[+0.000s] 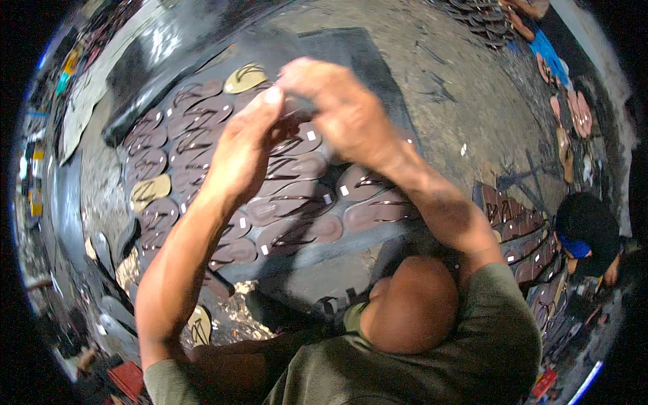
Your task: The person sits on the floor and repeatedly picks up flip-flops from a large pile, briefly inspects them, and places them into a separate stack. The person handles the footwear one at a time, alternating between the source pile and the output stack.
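Note:
Both my hands are raised over rows of brown flip-flops (297,233) with dark, glossy straps. My left hand (243,138) is closed, its thumb pointing up. Facing it, my right hand (351,111) bends its fingers inward and is blurred by motion. Something dark lies between the two hands; fingers and blur hide what it is. Just beyond my left hand is a tan flip-flop (245,78) with a black strap. Another tan flip-flop (150,192) lies among the brown ones at the left. Several brown soles carry small white labels.
A dark sheet (347,50) lies under the flip-flops, with glossy black material (162,50) at the far left. On the right, a person (587,233) is beside more brown flip-flops (506,209). Pink flip-flops (579,113) lie at the far right, near another person's blue garment (548,55).

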Demonstrator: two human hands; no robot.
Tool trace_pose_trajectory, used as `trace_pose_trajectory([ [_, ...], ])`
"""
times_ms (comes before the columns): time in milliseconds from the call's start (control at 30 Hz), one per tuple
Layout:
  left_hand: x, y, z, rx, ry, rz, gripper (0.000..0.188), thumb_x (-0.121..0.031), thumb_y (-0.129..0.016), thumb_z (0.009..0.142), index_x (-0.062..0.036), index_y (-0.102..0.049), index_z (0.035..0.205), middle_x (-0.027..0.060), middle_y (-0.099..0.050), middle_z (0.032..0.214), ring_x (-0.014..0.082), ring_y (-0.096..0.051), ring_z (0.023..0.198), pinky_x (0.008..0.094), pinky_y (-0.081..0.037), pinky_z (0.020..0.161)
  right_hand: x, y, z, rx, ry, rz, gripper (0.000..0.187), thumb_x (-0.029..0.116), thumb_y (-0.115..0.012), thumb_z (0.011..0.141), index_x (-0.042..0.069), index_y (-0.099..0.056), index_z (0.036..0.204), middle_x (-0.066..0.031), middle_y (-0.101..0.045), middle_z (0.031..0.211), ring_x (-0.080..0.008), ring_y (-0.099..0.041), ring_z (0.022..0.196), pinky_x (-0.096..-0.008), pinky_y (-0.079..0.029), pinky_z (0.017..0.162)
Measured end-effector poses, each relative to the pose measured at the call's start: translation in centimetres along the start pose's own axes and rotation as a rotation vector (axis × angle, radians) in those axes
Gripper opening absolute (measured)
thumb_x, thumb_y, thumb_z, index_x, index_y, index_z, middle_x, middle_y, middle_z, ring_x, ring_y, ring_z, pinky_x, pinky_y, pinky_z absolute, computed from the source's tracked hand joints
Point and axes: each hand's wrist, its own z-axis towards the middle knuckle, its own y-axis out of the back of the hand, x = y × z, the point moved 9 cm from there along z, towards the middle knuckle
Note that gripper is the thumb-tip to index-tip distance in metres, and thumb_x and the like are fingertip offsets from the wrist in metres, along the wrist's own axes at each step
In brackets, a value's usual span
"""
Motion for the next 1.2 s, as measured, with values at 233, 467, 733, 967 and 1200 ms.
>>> trace_pose_trajectory([
  [233,16.3,1.3,10.3,-0.302,0.385,0.126,0.059,-0.035,-0.075,0.092,-0.0062,-0.055,0.139,0.0052,-0.066,0.119,0.0173,-0.060,0.105,0.0354,-0.052,0.088,-23.0,3.6,-21.5,-0.404,-1.166,0.984,0.046,0.015,-0.061,0.100,0.012,-0.037,0.140,-0.0136,-0.047,0.131,-0.0257,-0.056,0.115,-0.0429,-0.062,0.085],
  [467,24.4,3.8,11.6,-0.401,0.487,0.474,0.028,-0.027,-0.079,0.089,-0.0037,-0.072,0.102,0.0021,-0.069,0.083,0.0108,-0.061,0.066,0.0271,-0.049,0.057,-30.3,-2.9,-28.8,-0.181,-1.344,0.799,0.047,0.009,-0.061,0.098,0.010,-0.048,0.144,-0.0202,-0.049,0.144,-0.0265,-0.057,0.120,-0.0396,-0.061,0.084],
  [733,23.1,3.8,12.9,-0.340,0.456,0.721,0.039,-0.034,-0.084,0.083,0.0010,-0.071,0.092,0.0060,-0.072,0.080,0.0106,-0.066,0.071,0.0257,-0.054,0.064,-33.3,-3.0,-31.2,0.138,-1.182,0.299,0.047,0.014,-0.072,0.089,0.007,-0.060,0.133,-0.0208,-0.064,0.123,-0.0255,-0.061,0.109,-0.0360,-0.051,0.089],
  [967,22.8,3.0,14.9,-0.193,0.362,1.202,0.045,-0.046,-0.077,0.085,-0.0014,-0.074,0.091,0.0169,-0.074,0.082,0.0310,-0.073,0.078,0.0393,-0.055,0.072,-32.7,-1.5,-30.5,0.110,-1.042,0.027,0.037,0.023,-0.079,0.083,0.010,-0.065,0.115,-0.0144,-0.062,0.103,-0.0268,-0.061,0.093,-0.0403,-0.051,0.083],
  [1200,16.4,3.7,7.8,-0.005,0.279,0.805,0.036,-0.030,-0.068,0.096,-0.0019,-0.064,0.118,0.0095,-0.071,0.099,0.0178,-0.068,0.083,0.0323,-0.054,0.074,-30.2,2.4,-32.5,-0.152,-1.206,-0.149,0.040,0.029,-0.066,0.096,0.004,-0.060,0.128,-0.0192,-0.061,0.131,-0.0314,-0.060,0.117,-0.0428,-0.049,0.097],
])
